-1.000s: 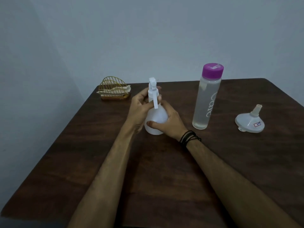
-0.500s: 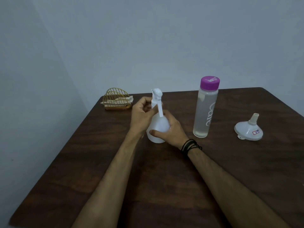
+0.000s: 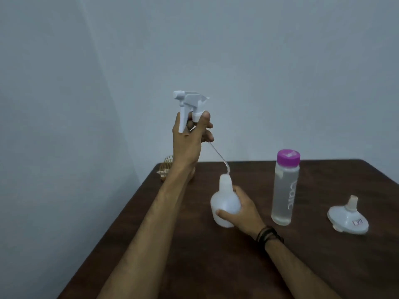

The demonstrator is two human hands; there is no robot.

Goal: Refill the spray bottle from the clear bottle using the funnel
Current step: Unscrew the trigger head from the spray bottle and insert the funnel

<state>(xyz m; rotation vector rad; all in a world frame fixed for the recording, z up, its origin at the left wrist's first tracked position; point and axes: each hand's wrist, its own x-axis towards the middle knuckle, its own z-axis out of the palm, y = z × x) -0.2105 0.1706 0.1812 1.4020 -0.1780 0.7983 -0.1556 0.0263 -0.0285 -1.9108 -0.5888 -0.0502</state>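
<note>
On the dark wooden table [image 3: 216, 266] there is one white spray bottle [image 3: 225, 203], one clear bottle [image 3: 284, 190] with a purple cap [image 3: 288, 157], one white funnel [image 3: 347, 219] and one gold wire holder [image 3: 166, 168] at the far left corner, partly hidden behind the raised arm.

The clear bottle stands upright, capped, and filled with clear liquid almost to its shoulder. The spray bottle's body stands on the table with its neck open; whether it holds any liquid cannot be told through the white plastic. The funnel lies wide mouth down, spout up, well to the right of the clear bottle.

The left hand [image 3: 190, 141] is lifted high above the table, fingers curled around the collar of the detached trigger sprayer head [image 3: 190, 102], whose thin dip tube [image 3: 218, 155] slants down with its tip still at the bottle's neck. The right hand [image 3: 241, 212] wraps around the spray bottle's body, thumb across the front, with black bands [image 3: 268, 235] on its wrist.
</note>
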